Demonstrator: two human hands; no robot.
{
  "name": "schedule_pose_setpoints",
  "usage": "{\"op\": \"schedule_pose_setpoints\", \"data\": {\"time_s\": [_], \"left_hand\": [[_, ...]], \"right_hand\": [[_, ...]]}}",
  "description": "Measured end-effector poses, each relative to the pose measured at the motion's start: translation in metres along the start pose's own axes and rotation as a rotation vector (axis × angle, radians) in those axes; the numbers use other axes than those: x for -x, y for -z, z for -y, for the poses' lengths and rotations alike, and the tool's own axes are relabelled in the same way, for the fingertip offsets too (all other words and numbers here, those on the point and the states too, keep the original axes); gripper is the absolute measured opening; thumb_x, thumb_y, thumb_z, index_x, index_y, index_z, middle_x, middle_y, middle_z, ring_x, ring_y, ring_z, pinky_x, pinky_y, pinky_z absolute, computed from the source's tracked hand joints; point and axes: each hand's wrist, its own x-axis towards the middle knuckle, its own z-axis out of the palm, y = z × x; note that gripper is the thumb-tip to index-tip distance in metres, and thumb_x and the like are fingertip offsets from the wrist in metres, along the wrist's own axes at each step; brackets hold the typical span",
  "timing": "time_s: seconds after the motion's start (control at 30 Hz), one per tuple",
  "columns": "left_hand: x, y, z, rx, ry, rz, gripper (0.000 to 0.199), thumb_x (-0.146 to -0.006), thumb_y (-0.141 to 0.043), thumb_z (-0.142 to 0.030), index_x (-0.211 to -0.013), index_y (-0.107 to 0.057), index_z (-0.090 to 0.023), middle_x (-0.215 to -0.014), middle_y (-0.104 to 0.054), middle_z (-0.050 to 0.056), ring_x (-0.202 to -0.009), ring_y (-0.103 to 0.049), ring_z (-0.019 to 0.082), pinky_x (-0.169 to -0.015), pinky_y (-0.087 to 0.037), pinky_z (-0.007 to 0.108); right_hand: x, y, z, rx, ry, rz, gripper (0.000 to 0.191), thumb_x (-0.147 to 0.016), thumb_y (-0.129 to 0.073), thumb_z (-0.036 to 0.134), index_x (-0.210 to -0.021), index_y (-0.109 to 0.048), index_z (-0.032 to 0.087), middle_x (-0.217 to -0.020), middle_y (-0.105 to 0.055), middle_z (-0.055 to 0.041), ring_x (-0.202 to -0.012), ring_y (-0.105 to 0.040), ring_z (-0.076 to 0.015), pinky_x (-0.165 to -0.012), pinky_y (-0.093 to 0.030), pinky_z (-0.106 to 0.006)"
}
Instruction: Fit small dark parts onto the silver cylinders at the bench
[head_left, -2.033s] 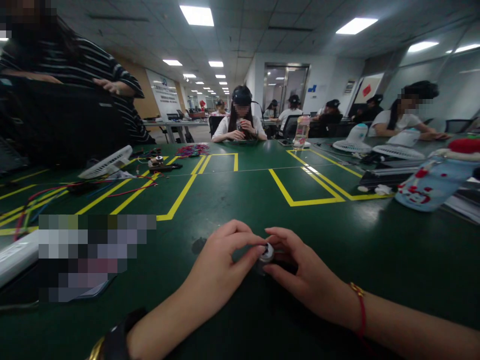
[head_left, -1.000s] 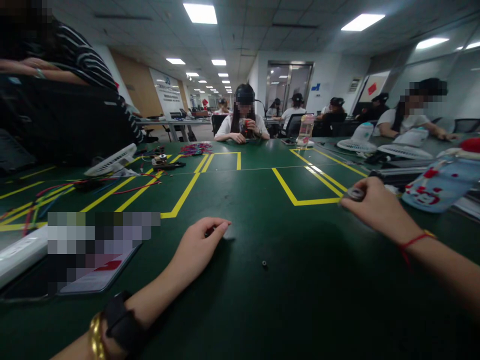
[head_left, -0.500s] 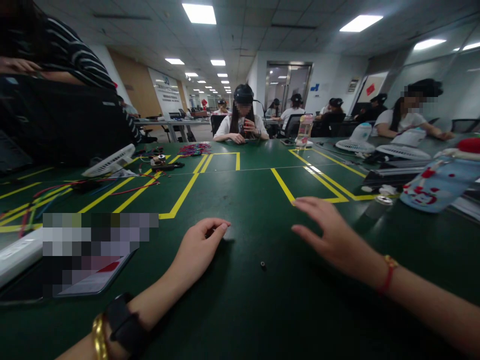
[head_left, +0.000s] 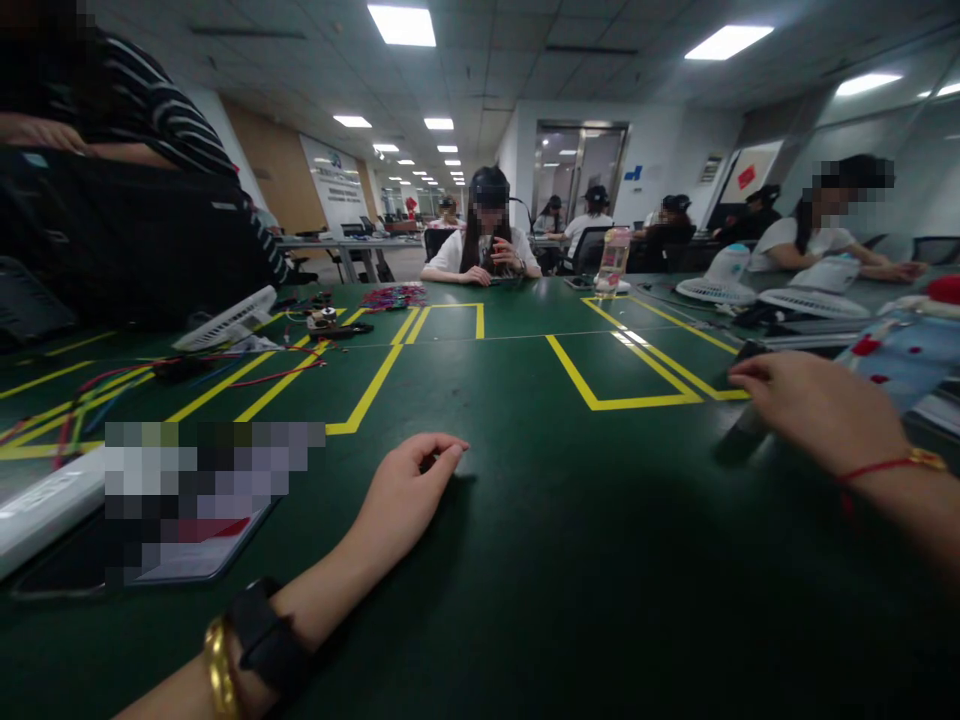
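My left hand [head_left: 411, 490] rests at the middle of the green table [head_left: 525, 600], thumb and forefinger tips pressed together; anything between them is too small to make out. At the right, my right hand [head_left: 829, 410] is closed, thumb and fingers together, over a small metal cylinder [head_left: 742, 435] that is blurred and partly covered. A dark shape [head_left: 750, 352] shows at its fingertips, and what they hold is unclear. Beside this hand stands a light blue bottle [head_left: 900, 350] with red spots, partly hidden by it.
Left of my left arm lie a phone [head_left: 225, 550] and a white device [head_left: 52, 510]. Behind them are wires [head_left: 97, 385] and a white fan [head_left: 229, 318]. Yellow tape [head_left: 645, 402] marks the table. A person [head_left: 487, 240] sits opposite; a clear bottle [head_left: 613, 262] stands further right.
My right hand has moved right from above the table's middle to the metal cylinder, and its fingers have closed. The small ring on the table no longer shows. My left hand is nearly unchanged.
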Motion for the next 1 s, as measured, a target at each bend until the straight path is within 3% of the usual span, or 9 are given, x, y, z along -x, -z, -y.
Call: {"op": "schedule_pose_setpoints", "data": {"time_s": [0.1,0.2,0.37,0.8,1.0], "left_hand": [[0.0,0.0,0.0,-0.002,0.001,0.001,0.033,-0.082,-0.047,-0.044,-0.092,-0.068,-0.021,-0.093,-0.069,0.004,-0.087,-0.06,0.022,-0.079,-0.044,0.037],[0.001,0.001,0.0,0.003,-0.011,0.01,0.032,-0.082,-0.046,-0.043,-0.092,-0.068,-0.021,-0.094,-0.069,0.004,-0.088,-0.06,0.023,-0.08,-0.044,0.037],[0.001,0.001,0.0,-0.002,0.0,0.01,0.033,-0.081,-0.046,-0.044,-0.092,-0.068,-0.021,-0.094,-0.069,0.004,-0.088,-0.061,0.023,-0.08,-0.044,0.037],[0.002,0.001,-0.002,0.004,-0.005,0.009,0.031,-0.081,-0.048,-0.043,-0.089,-0.068,-0.022,-0.094,-0.07,0.003,-0.088,-0.061,0.022,-0.078,-0.044,0.035],[0.001,0.001,-0.001,-0.001,-0.003,0.019,0.033,-0.081,-0.047,-0.044,-0.09,-0.068,-0.021,-0.093,-0.069,0.004,-0.087,-0.062,0.022,-0.077,-0.045,0.035]], "right_hand": [[-0.02,-0.008,-0.048,0.074,-0.164,0.176,0.035,-0.081,-0.045,0.042,-0.096,-0.067,0.02,-0.094,-0.064,-0.013,-0.08,-0.056,-0.025,-0.064,-0.038,-0.034],[-0.027,-0.017,-0.069,0.063,-0.169,0.194,0.039,-0.078,-0.048,0.047,-0.096,-0.067,0.019,-0.093,-0.064,-0.0129,-0.078,-0.055,-0.0233,-0.064,-0.038,-0.032],[-0.028,-0.019,-0.071,0.064,-0.175,0.155,0.042,-0.079,-0.045,0.049,-0.096,-0.067,0.018,-0.091,-0.064,-0.0136,-0.075,-0.053,-0.0227,-0.062,-0.036,-0.032],[-0.034,-0.025,-0.087,0.007,-0.201,0.23,0.06,-0.07,-0.043,0.069,-0.097,-0.066,0.021,-0.097,-0.063,-0.0135,-0.085,-0.055,-0.0266,-0.069,-0.038,-0.035],[-0.033,-0.029,-0.09,0.014,-0.207,0.176,0.056,-0.069,-0.046,0.068,-0.092,-0.068,0.021,-0.092,-0.065,-0.0126,-0.078,-0.056,-0.0248,-0.068,-0.037,-0.035]]}}
